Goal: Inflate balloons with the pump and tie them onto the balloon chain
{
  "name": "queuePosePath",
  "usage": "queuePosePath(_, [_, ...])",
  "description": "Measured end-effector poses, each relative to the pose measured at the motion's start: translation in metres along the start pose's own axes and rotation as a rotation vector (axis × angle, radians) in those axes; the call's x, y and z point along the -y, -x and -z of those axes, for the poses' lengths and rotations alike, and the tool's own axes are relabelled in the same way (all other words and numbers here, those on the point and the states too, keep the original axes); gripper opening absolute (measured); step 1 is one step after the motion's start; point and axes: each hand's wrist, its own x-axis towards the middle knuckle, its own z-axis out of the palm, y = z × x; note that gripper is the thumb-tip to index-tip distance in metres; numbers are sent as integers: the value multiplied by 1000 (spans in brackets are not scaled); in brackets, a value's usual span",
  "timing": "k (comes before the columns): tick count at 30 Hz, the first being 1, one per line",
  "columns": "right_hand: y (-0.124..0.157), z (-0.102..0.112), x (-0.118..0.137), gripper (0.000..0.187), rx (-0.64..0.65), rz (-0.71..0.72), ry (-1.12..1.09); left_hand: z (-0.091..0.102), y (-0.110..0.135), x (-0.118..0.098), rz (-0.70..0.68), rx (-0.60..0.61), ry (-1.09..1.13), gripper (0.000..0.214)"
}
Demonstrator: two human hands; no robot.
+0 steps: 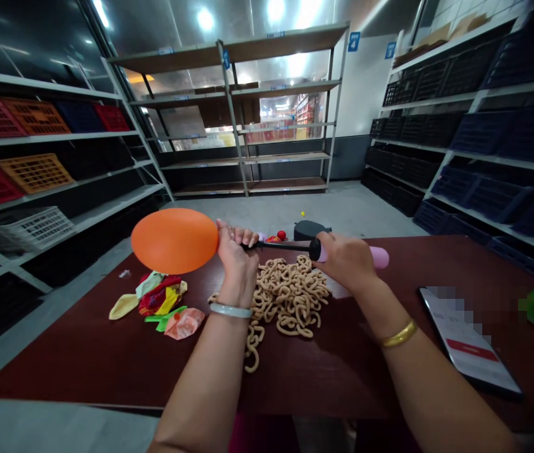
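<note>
Head view: orange balloon point(175, 241), inflated, out left of the left hand point(239, 248), above the counter point(82, 371). Left fingers clenched around its neck at the pump's thin black end. Right hand point(346, 261) grasping the pump point(380, 257) by its pink body; pump roughly level across both hands. Brown chain point(290, 292) heaped on the counter between the forearms. Limp balloons point(163, 296) piled left of it. Phone point(472, 340) lying right of the right forearm, screen lit.
</note>
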Motion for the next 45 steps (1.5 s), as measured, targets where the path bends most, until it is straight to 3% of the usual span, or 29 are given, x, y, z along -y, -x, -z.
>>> queuePosePath(6, [3, -3, 24, 41, 46, -8, -89, -8, 29, 48, 141, 29, -56, 52])
queuePosePath(10, [5, -3, 33, 41, 69, -22, -139, -13, 40, 59, 151, 42, -99, 53])
queuePosePath(14, [5, -8, 33, 45, 91, -25, -150, -8, 38, 63, 158, 15, -107, 54])
queuePosePath(19, [1, -24, 22, 40, 225, -15, -158, 12, 20, 62, 186, -82, -101, 56])
queuePosePath(22, [-1, -27, 9, 39, 220, -11, -149, 18, 5, 42, 129, -108, -96, 57])
queuePosePath(26, [0, -22, -3, 44, 104, -4, -104, 15, -9, 7, 34, -49, -83, 61])
queuePosePath(29, [1, -15, -2, 48, 57, -18, -66, 9, -9, -2, 22, -22, -74, 60])
queuePosePath(35, [2, -5, 14, 46, 31, -35, -71, -11, 23, 35, 145, 38, -80, 58])
queuePosePath(38, [4, -3, 24, 43, 39, -25, -115, -16, 38, 53, 220, 13, -118, 60])
queuePosePath(45, [4, -6, 35, 48, 80, -33, -186, -13, 34, 50, 186, -14, -136, 56])
